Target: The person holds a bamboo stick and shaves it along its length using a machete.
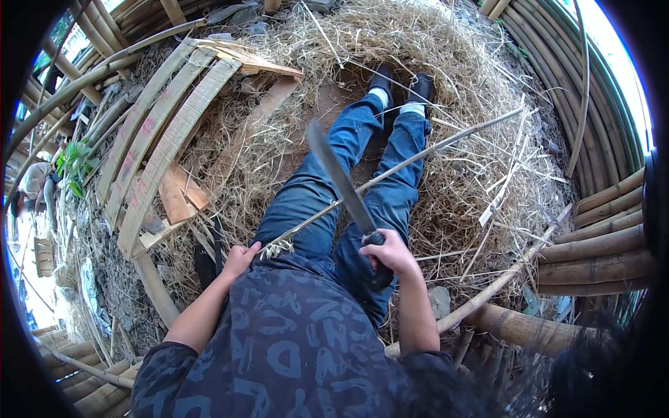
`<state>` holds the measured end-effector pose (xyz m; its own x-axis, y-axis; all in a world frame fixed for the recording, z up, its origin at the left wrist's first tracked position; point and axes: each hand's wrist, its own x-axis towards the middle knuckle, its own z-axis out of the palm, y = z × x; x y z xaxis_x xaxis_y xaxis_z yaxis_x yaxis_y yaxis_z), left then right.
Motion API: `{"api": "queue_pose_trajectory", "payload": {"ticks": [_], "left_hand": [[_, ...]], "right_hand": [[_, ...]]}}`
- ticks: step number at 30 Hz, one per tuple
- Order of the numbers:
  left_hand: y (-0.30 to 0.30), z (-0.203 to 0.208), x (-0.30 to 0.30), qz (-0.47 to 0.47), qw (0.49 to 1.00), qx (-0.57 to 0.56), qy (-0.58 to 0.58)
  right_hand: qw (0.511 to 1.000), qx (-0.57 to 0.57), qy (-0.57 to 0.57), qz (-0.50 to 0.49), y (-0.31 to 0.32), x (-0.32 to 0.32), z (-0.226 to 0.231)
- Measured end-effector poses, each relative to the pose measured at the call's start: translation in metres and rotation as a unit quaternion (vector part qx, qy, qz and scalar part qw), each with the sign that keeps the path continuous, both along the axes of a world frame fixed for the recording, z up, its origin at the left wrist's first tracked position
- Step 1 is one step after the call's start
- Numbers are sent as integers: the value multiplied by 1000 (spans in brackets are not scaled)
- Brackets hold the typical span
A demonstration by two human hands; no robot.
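Note:
My right hand (391, 255) is closed around the dark handle of a machete (339, 180). Its long, broad blade points up and to the left over my thighs. A thin bamboo stick (446, 145) lies slantwise across my lap, its far end out to the right. My left hand (240, 260) pinches the near end of that stick at my left hip. Pale frayed fibres (280, 246) hang by this end. The blade crosses the stick above my legs; whether they touch I cannot tell.
My legs in blue jeans (306, 187) stretch forward over dry straw (460, 63). A slatted wooden crate (162, 150) stands at left. Stacked bamboo poles (592, 261) line the right side, and a long pole (488, 289) slants nearby. At far left is another person (36, 182).

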<state>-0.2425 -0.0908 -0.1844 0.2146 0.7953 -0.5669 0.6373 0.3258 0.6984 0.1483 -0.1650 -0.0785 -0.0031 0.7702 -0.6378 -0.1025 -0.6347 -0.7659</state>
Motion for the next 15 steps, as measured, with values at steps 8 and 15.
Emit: {"api": "queue_pose_trajectory", "payload": {"ticks": [8,15], "left_hand": [[-1,8,6,15,999,12,-32],[19,48,37,31,977,-85,-194]], "right_hand": [[998,13,-65,-2,-14,-18,-15],[996,55,-5,69,-10,-32,20]]}}
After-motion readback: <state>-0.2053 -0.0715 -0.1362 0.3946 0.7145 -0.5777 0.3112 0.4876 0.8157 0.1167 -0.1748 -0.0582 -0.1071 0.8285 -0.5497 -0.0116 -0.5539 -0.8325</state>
